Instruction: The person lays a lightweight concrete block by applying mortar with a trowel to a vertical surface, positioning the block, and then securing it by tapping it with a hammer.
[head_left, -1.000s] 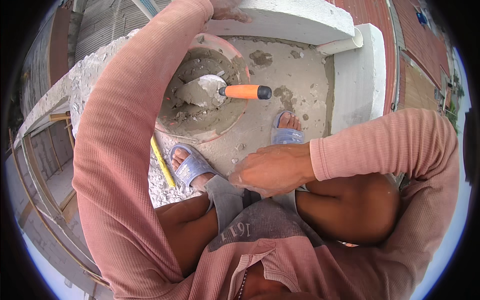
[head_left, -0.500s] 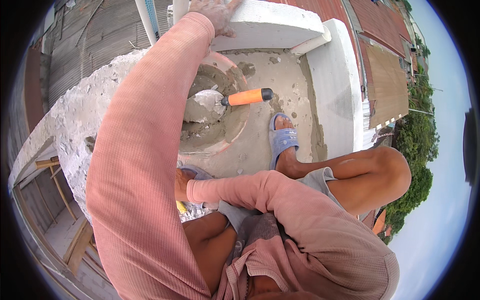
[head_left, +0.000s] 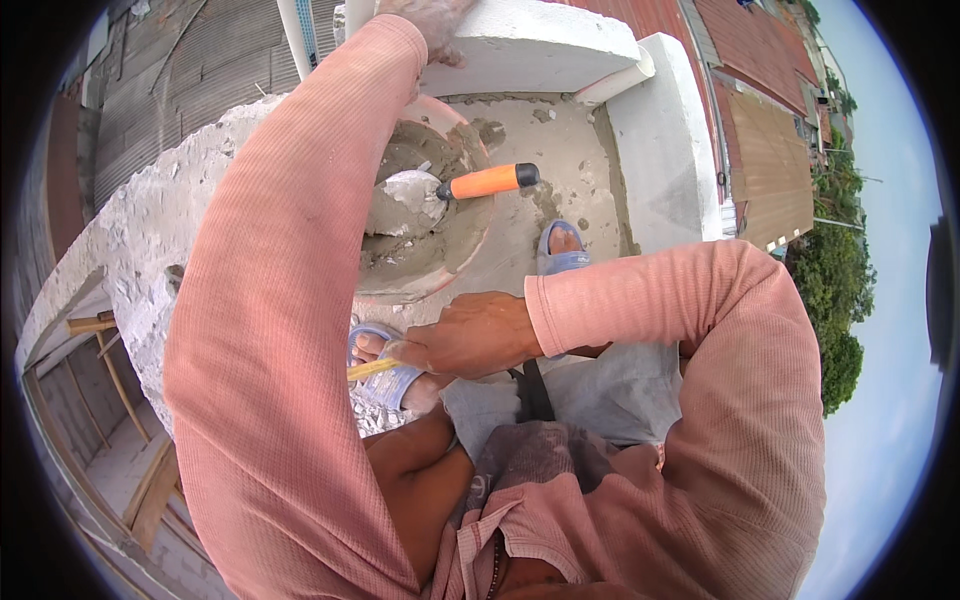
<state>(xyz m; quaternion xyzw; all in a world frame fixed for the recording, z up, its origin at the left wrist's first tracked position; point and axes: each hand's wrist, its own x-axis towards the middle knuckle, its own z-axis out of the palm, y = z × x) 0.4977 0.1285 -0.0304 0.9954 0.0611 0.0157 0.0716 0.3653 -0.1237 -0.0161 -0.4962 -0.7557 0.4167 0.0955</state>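
Note:
My left hand (head_left: 435, 35) grips the left end of a white block (head_left: 540, 42) at the top, its fingers partly hidden by the frame edge. My right hand (head_left: 470, 330), low at centre, is closed on a thin yellow stick (head_left: 372, 368) beside my left sandal (head_left: 398, 385). Between my arms a pinkish basin (head_left: 480, 230) holds grey mortar (head_left: 410, 250), with a trowel's orange handle (head_left: 485, 182) resting over it. My left sleeve covers the basin's left side.
Another white block (head_left: 665, 135) stands along the right, with a white pipe (head_left: 615, 82) at the corner. A rough concrete edge (head_left: 150, 260) runs along the left, above a lower space with wooden poles. Roofs (head_left: 760, 160) and trees (head_left: 840, 300) lie beyond.
My right hand dipped left behind my left arm and now shows again with the yellow stick in it. My left hand stays on the block. The view shifted, and my right knee is covered.

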